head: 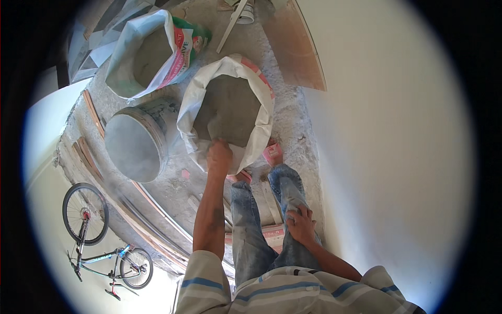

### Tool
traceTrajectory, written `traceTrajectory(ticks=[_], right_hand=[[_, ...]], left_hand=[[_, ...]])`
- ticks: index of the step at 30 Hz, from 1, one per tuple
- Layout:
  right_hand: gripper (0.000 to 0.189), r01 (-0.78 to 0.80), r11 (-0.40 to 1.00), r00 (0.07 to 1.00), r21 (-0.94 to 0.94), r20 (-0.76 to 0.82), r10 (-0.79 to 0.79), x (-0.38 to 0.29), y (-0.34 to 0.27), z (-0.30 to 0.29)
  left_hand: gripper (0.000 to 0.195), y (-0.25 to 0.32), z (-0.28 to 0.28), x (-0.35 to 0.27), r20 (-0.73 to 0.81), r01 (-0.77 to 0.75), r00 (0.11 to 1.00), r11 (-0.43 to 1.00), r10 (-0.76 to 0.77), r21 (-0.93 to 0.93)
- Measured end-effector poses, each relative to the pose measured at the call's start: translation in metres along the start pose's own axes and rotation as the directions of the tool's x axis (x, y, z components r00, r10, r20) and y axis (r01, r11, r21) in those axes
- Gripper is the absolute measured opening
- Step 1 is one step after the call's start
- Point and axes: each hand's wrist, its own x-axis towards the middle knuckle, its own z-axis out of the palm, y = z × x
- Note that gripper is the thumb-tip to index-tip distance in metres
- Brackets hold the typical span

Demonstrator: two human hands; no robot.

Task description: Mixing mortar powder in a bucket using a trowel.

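Note:
My left hand [219, 155] is at the near, inner side of an open white woven sack [188, 114] with its rim rolled down. Its fingers are curled; whether they grip something is hidden. Grey powder [231, 106] lies inside the sack, with a paler shape near the hand that I cannot make out. On my right leg, just above the knee of the jeans [292, 192], my right hand [301, 225] rests with fingers apart, holding nothing. A bucket [162, 145] topped with grey powder [131, 145] stands left of the sack.
Another open sack [182, 51] of grey powder stands at upper left. A brown board [294, 51] leans by the pale wall [384, 117] on the right. Wood strips [92, 112] and long pieces lie along the left; a bicycle [100, 257] is beyond. A small container [246, 15] is at the top.

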Motion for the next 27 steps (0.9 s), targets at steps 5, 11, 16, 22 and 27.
traceTrajectory(ticks=[5, 11, 16, 22, 27], right_hand=[[0.03, -0.029, 0.999, 0.998, 0.03, 0.06, 0.028, 0.01, 0.01, -0.014], [0.03, 0.008, 1.0, 0.998, 0.03, 0.069, -0.01, 0.018, 0.007, -0.022], [0.03, 0.016, 0.999, 0.998, 0.045, 0.054, -0.018, 0.021, 0.004, -0.031], [0.031, 0.048, 0.998, 0.997, 0.046, 0.057, -0.05, 0.026, 0.002, -0.034], [0.031, 0.05, 0.998, 0.996, 0.024, 0.071, -0.051, 0.028, -0.001, -0.043]], left_hand=[[0.037, 0.014, 0.016, -0.006, -0.058, 0.07, 0.995, 0.984, -0.081, -0.162], [0.045, 0.021, 0.037, 0.01, -0.039, 0.083, 0.995, 0.964, -0.095, -0.251], [0.049, 0.039, 0.048, 0.02, -0.125, 0.048, 0.987, 0.929, -0.1, -0.368], [0.048, 0.045, 0.049, 0.032, -0.175, -0.041, 0.982, 0.829, -0.07, -0.558], [0.048, 0.055, 0.039, 0.049, 0.079, 0.159, 0.986, 0.68, -0.148, -0.715]])
